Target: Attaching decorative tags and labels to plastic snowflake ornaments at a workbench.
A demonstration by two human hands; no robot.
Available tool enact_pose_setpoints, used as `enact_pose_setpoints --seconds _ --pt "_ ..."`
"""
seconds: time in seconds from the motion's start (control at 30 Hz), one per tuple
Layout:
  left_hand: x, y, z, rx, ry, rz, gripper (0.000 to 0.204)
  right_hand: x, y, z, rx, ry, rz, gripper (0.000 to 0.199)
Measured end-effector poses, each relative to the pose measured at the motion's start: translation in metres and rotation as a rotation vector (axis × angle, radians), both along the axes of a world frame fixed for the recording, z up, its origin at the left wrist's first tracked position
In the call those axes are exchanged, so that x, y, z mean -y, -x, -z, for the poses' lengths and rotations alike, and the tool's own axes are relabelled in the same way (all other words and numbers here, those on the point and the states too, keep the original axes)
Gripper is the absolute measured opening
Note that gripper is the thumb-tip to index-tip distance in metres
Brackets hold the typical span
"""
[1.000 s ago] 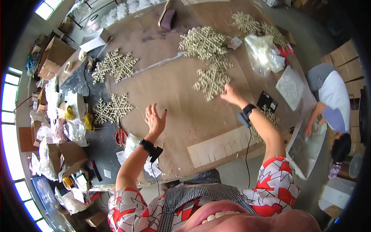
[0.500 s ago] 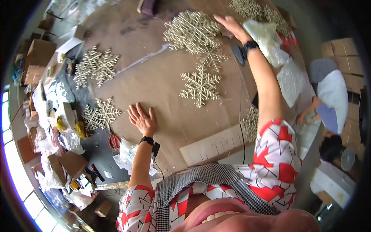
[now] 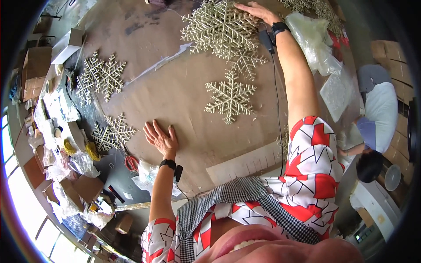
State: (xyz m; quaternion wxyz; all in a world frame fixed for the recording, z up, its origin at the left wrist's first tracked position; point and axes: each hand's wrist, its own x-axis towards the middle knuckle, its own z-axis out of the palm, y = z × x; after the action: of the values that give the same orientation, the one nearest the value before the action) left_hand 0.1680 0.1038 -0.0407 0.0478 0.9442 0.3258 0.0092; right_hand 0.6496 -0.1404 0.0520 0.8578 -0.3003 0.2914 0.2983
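Note:
My left hand lies flat on the brown-covered worktable, its fingers spread and nothing in them. At the far side, my right hand stretches out with its fingers extended against the right edge of a pile of gold glittery snowflake ornaments. Whether its thumb grips any of them cannot be made out. Just nearer than the pile lies a smaller snowflake, partly under it. A single snowflake rests flat in front of that one. Two overlapping groups, a far-left group and a near-left group, lie left of my left hand.
Red-handled scissors lie by the near-left snowflakes. A black cable runs along the right side. Clear plastic bags crowd the right edge, with more snowflakes beyond. Boxes and wrapping clutter the left. Another person is at the right.
My right hand has come against the pile's right edge; before, it was slightly apart from it. The view has shifted a little. My left hand stays flat on the table.

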Motion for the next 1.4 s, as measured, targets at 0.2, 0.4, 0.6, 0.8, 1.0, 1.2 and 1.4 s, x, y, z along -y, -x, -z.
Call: enact_pose_setpoints --seconds 0.2,0.4,0.6,0.8,1.0,1.2,1.4 --pt "0.0 0.001 -0.006 0.023 0.016 -0.006 0.074 0.01 -0.017 0.027 0.816 0.987 -0.979 0.039" --pt "-0.004 -0.002 -0.004 0.03 0.012 0.004 0.074 0.007 0.004 0.004 0.619 0.527 -0.968 0.03" --pt "-0.003 -0.001 -0.002 0.031 0.008 0.014 0.074 -0.01 -0.003 0.064 0.914 0.634 -0.951 0.032" --pt "-0.005 0.005 0.0 0.06 -0.003 0.019 0.074 -0.026 0.025 0.088 0.995 0.669 -1.034 0.095" --pt "-0.003 0.003 0.0 0.06 0.001 0.026 0.074 -0.039 0.066 0.106 0.846 0.693 -0.737 0.055" --pt "-0.001 0.002 0.001 0.051 -0.031 0.033 0.07 -0.038 0.096 0.071 0.711 0.609 -0.708 0.048" --pt "0.001 0.0 -0.002 0.055 -0.027 0.033 0.069 -0.038 0.108 0.076 0.614 0.408 -0.814 0.083"
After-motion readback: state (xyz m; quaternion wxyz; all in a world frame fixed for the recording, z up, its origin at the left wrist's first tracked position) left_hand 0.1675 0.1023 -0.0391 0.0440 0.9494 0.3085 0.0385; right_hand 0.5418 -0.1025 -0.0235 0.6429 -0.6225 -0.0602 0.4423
